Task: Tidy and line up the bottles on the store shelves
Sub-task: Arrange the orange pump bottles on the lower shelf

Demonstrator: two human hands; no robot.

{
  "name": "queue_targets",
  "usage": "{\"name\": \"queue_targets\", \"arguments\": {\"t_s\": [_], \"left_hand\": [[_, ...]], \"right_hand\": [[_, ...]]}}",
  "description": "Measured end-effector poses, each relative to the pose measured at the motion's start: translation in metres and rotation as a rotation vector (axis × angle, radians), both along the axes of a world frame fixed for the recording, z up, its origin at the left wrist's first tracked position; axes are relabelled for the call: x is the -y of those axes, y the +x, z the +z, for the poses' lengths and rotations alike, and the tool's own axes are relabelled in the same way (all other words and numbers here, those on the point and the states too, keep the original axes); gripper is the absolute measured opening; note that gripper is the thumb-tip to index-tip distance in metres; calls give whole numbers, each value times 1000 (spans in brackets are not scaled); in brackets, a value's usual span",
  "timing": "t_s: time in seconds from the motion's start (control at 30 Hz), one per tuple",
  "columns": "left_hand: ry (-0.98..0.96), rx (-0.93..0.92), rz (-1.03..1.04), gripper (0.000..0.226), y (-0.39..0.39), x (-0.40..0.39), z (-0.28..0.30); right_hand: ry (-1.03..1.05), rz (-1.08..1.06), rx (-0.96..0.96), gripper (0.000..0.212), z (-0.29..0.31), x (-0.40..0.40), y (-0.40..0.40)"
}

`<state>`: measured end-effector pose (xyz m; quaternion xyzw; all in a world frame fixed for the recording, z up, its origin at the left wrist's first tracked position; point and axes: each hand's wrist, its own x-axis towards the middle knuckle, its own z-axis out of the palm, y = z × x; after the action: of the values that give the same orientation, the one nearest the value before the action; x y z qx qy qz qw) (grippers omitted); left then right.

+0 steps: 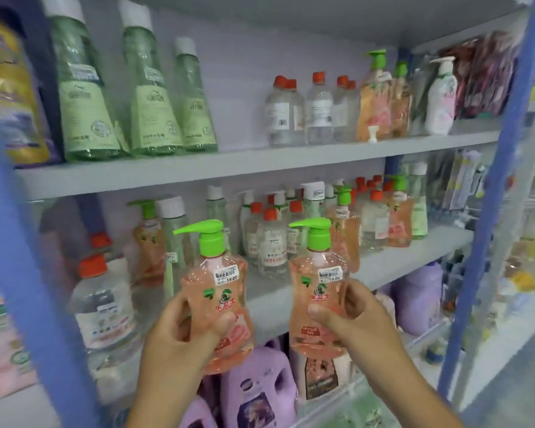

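Grey shelf boards point(291, 162) on blue uprights point(488, 193), store aisle; middle shelf point(399, 267) crowded with clear red-capped and pink green-pump bottles. Left hand point(183, 332) grips pink pump bottle point(217, 291), right hand point(352, 316) grips second pink pump bottle point(315, 291); both upright, side by side, raised before middle shelf, above purple jugs point(257, 393)

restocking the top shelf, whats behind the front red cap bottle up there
Behind the front clear bottle a second red cap shows, so at least one more bottle stands there. Its body is covered by the front one, and anything further back cannot be seen.
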<state>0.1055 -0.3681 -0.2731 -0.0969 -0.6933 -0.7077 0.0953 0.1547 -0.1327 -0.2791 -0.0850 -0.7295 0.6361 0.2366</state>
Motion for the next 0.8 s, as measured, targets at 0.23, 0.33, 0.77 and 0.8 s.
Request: {"name": "queue_targets", "arguments": {"t_s": [0.23, 0.33, 0.77, 0.8], "left_hand": [[-25, 29, 114, 49, -94, -35, -24], [-113, 116, 132, 74, -122, -42, -27], [-439, 83, 263, 60, -156, -76, -14], [-475, 60, 271, 55, -156, -78, -14]], "right_hand": [[25, 113, 12, 36, -1, -21, -86], [157, 99, 34, 27, -5, -22, -116], [676, -65, -107, 68, -33, -46, -154], [654, -37, -142, 60, -34, -52, -154]]}}
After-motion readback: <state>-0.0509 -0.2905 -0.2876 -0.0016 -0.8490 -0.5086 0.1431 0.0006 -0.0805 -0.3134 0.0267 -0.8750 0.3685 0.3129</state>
